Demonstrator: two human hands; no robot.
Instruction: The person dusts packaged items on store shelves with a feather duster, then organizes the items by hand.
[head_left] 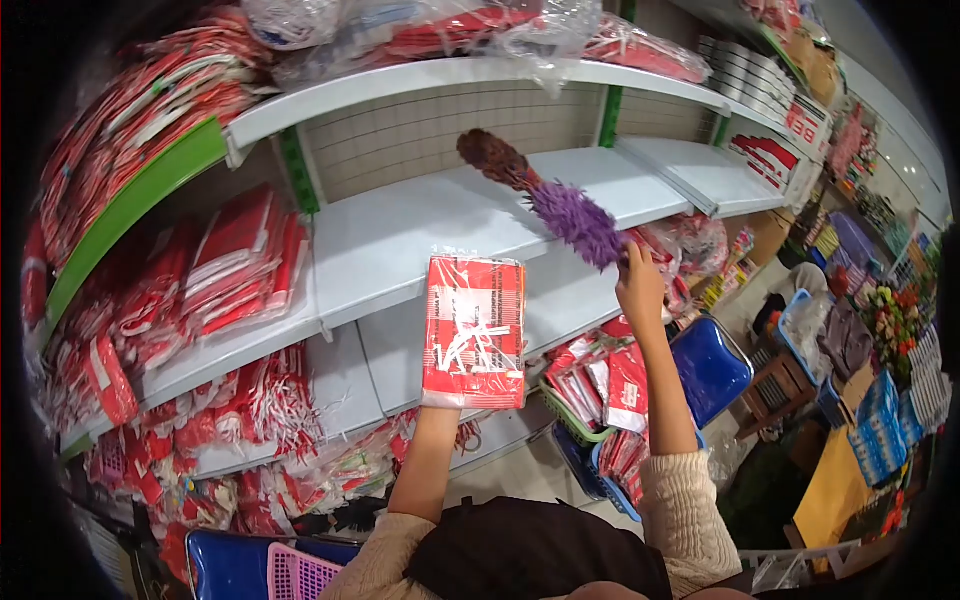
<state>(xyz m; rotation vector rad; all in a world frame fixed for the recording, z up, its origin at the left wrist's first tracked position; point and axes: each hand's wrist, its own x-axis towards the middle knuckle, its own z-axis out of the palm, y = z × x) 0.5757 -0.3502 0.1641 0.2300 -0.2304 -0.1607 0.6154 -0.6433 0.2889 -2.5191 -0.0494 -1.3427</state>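
My right hand [640,280] is closed round the end of a fluffy duster [575,220], purple near my fingers and brown toward its tip. The duster reaches up and left across the white middle shelf [390,215]. A flat red-and-white packet [474,335] in clear plastic, with printed text and white cords showing, rests on my left hand [440,412]. That hand is under the packet, so its fingers are hidden; only the wrist end shows. The packet is held in front of the shelf's front edge.
Red plastic-wrapped packs [240,250] are stacked on the shelf at left, with more bundles [270,400] below. Bagged goods fill the top shelf [450,75]. Below my right arm stand a green basket [575,425] of red packets and a blue chair [712,370]. A pink basket [300,572] is at lower left.
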